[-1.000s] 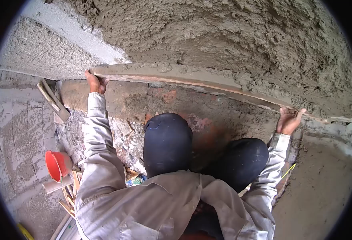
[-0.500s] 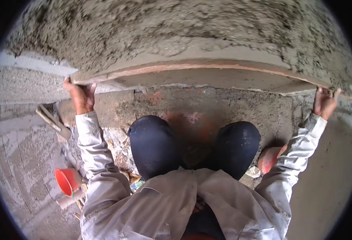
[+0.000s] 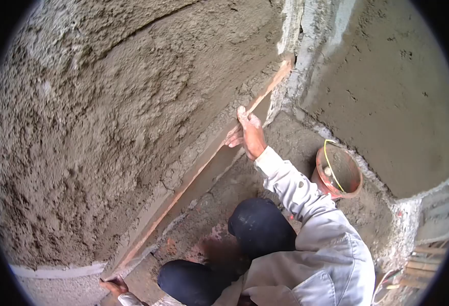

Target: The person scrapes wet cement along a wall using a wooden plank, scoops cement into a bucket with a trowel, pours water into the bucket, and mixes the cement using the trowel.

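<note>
A long, narrow wooden straightedge (image 3: 176, 200) lies against a wall of rough, wet mortar (image 3: 107, 127), slanting across my view. Its far end reaches the corner where two walls meet. My right hand (image 3: 250, 133) grips the straightedge part way along its far half, thumb on the upper side and fingers at the edge. At the near end, low in the picture, my left hand (image 3: 115, 286) is closed round the wood; its wrist runs toward the bottom edge of the frame. Below the straightedge shows a smoother grey band of wall.
A red bucket (image 3: 318, 176) with a yellow handle stands on the mortar-strewn floor right of my right forearm. Another grey plastered wall (image 3: 388, 112) rises on the right. Wooden slats (image 3: 426, 265) lie at lower right. My dark-clad knees (image 3: 263, 227) are bent near the wall.
My view has turned right, toward the corner and the bucket. My right hand has shifted inward from the straightedge's far end; my left hand stays at the other end.
</note>
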{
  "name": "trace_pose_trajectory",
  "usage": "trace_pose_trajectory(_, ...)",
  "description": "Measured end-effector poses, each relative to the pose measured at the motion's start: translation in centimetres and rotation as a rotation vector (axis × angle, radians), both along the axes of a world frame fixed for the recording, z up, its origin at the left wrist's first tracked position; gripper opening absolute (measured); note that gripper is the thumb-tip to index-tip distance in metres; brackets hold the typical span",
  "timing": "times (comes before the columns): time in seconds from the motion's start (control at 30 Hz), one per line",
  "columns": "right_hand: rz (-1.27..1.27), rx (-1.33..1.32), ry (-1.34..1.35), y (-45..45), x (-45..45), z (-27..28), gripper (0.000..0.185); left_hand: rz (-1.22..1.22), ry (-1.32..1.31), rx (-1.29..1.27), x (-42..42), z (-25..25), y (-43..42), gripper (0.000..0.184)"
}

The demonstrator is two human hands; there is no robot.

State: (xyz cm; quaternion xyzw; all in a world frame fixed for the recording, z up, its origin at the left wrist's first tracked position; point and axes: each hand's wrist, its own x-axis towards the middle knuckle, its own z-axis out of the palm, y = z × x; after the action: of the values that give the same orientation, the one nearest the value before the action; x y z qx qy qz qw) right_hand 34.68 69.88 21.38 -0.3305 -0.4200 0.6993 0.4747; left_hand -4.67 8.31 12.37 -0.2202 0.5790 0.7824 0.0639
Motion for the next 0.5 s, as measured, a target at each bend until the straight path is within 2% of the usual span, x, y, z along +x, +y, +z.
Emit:
trace_pose_trajectory(0.07,0.003,0.029,-0.009,1.7,1.2,3.5,0.052,-0.021,0.072,0.098,2.4,3.0,3.0,0.056)
trace_pose_trajectory(0.1,-0.045,0.084,0.0,2.6,1.5,4.5,0.054,-0.021,0.113,0.128,2.8,3.6,4.0,0.055)
trace_pose_trajectory(0.2,-0.03,0.035,-0.05,3.5,2.4,6.9,0.058,0.01,0.236,0.191,4.3,4.8,6.5,0.052)
trace_pose_trajectory(0.4,-0.07,0.022,-0.046,1.4,1.0,4.4,0.058,0.121,0.148,0.129,3.2,3.6,5.5,0.054)
trace_pose_trajectory(0.5,-0.055,0.001,-0.045,-1.0,-0.7,1.7,0.055,0.007,0.124,0.128,0.2,-1.1,0.6,0.053)
